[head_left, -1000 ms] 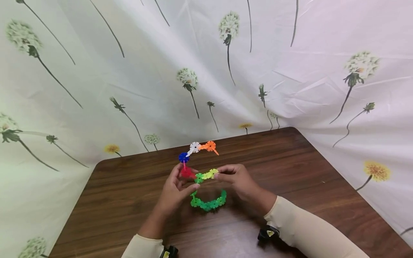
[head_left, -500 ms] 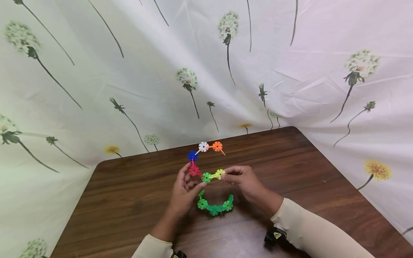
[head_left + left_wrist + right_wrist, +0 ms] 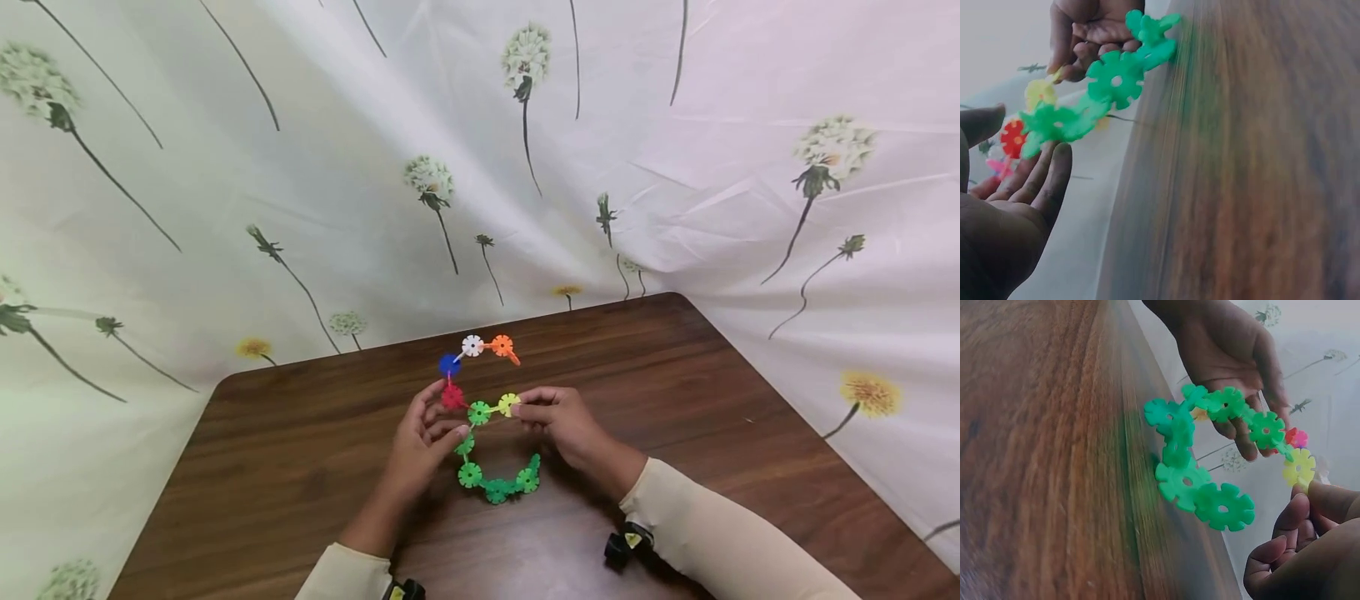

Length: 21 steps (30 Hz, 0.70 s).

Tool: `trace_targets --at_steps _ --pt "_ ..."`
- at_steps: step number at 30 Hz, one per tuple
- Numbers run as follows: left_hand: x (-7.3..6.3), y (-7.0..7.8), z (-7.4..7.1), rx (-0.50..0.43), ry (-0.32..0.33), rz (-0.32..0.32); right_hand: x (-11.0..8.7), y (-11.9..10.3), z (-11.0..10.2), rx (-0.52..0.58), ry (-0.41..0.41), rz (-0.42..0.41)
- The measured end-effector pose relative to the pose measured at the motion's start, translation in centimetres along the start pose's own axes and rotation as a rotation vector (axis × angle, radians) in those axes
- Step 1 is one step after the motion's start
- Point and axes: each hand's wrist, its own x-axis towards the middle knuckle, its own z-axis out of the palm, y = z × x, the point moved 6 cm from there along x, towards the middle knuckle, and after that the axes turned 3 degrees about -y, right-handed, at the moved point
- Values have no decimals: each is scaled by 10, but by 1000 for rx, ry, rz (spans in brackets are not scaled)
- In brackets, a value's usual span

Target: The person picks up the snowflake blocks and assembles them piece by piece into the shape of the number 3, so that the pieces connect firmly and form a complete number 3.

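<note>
A chain of flower-shaped snap discs point(image 3: 479, 413) stands up above the table, bent into curves. It runs from orange point(image 3: 502, 345) through white, blue and red to several green discs, with a short yellow branch. My right hand point(image 3: 567, 422) pinches the yellow disc point(image 3: 508, 405) between thumb and fingertips. My left hand point(image 3: 420, 437) is at the chain's left side, fingers spread and loosely bent around the red disc point(image 3: 453, 397) and upper green part. In the left wrist view its fingers point(image 3: 1054, 178) touch the chain from below, with the thumb apart from them.
The brown wooden table point(image 3: 300, 450) lies under both hands. Behind it hangs a white cloth point(image 3: 337, 167) printed with dandelions, meeting the table's back edge. Each wrist carries a small black camera point(image 3: 627, 544).
Over the second both hands and the chain have shifted a little to the right in the head view, then stayed nearly still. The right hand's pinch on the yellow disc continues.
</note>
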Motion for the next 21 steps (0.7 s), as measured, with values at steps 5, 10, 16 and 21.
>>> trace_targets --at_steps 5,10,16,21 --pt "2 -5 -2 -43 -54 -31 5 3 -5 11 26 17" --pt "1 -8 -4 -51 -50 -65 8 5 -5 21 20 24" --pt "-2 -10 -7 -48 -55 -103 12 13 -5 36 13 31" --pt "-2 -13 -10 -60 -41 -148 12 16 -3 4 8 17"
